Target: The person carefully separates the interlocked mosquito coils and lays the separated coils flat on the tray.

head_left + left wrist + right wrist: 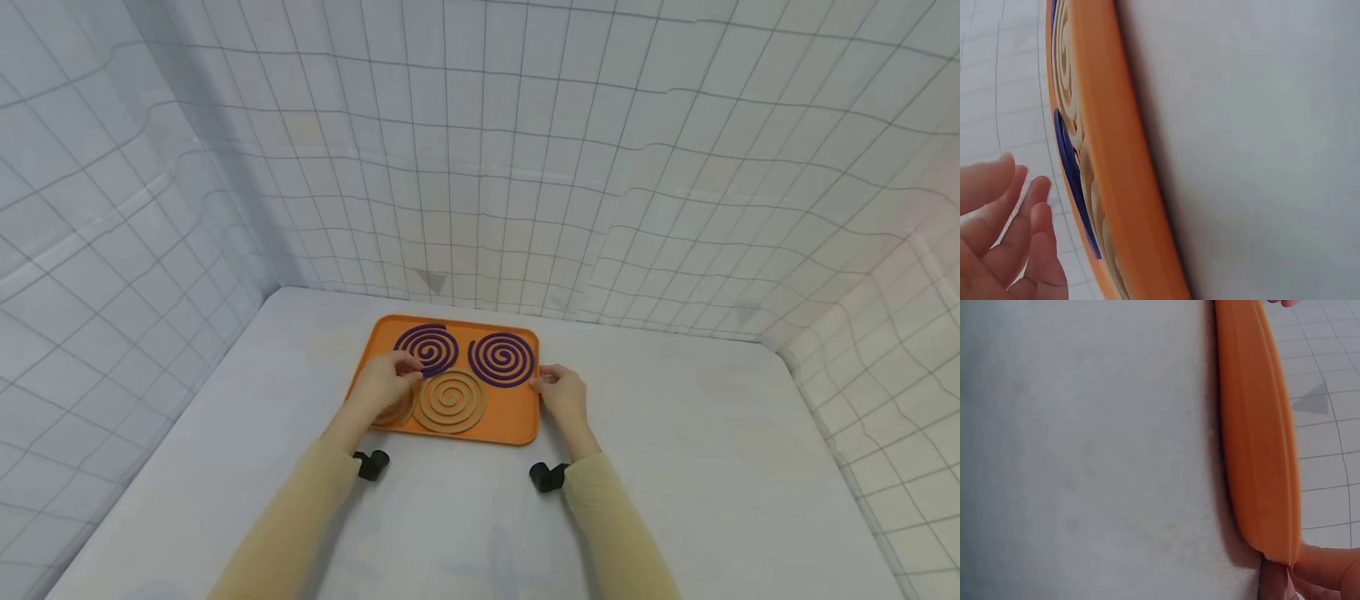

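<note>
An orange tray [516, 421] lies on the white table with flat spiral coils on it. A purple coil [427, 352] sits at the back left and another purple coil [502, 360] at the back right. Nearer the front are a tan coil [452, 402] and a second tan coil [400, 412], the latter partly hidden under my left hand [381, 383]. That hand hovers above the tray's left side, fingers loosely bent, nothing between them in the left wrist view. My right hand [564, 396] pinches the tray's right rim between thumb and fingers.
A white sheet with a dark grid [510, 167] hangs behind the table and along both sides. Black wrist cameras, the left one [372, 465] and the right one [547, 477], stick out from the sleeves over the table [697, 450].
</note>
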`<state>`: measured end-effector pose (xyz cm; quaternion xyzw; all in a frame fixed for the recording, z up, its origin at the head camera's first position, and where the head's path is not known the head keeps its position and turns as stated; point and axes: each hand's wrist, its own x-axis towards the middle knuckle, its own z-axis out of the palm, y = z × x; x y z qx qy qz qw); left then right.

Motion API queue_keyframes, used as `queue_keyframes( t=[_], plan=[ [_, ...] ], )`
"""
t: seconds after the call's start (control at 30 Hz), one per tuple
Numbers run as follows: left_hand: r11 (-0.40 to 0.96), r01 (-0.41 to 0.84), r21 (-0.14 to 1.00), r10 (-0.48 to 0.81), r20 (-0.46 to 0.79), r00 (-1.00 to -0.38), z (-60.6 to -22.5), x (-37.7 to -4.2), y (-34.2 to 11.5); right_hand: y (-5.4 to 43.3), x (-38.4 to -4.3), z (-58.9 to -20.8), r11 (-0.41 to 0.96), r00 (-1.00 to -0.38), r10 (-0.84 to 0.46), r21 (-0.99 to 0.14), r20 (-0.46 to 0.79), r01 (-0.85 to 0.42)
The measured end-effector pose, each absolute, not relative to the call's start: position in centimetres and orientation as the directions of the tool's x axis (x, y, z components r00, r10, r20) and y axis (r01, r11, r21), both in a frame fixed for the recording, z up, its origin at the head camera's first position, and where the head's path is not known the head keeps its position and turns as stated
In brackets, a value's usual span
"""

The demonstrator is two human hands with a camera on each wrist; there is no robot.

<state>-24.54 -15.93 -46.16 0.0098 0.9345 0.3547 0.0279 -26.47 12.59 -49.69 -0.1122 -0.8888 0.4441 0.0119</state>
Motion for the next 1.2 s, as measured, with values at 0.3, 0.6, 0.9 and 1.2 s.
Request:
queue_keyframes(
  t=[0.3, 0.6, 0.9, 1.2],
  plan=[
    [0.867, 0.315, 0.387, 0.332, 0.024, -0.943, -46.6, -21.7, -15.9, 12.7, -26.5, -49.5, 0.565, -0.975, 0.207, -0.804, -0.078, 0.184],
    [0.881, 0.376, 0.287, 0.394, -0.005, -0.919, -47.2, -20.7, -16.2, 12.8, -26.3, -49.3, 0.565, -0.975, 0.203, -0.803, -0.088, 0.19],
    [0.876, 0.388, 0.288, 0.408, -0.012, -0.913, -47.2, -20.6, -16.0, 12.8, -26.2, -49.3, 0.57, -0.975, 0.201, -0.797, -0.098, 0.197],
    [0.885, 0.378, 0.272, 0.404, -0.044, -0.914, -46.9, -20.3, -15.7, 13.0, -26.3, -49.5, 0.563, -0.977, 0.199, -0.806, -0.082, 0.182]
  ],
)
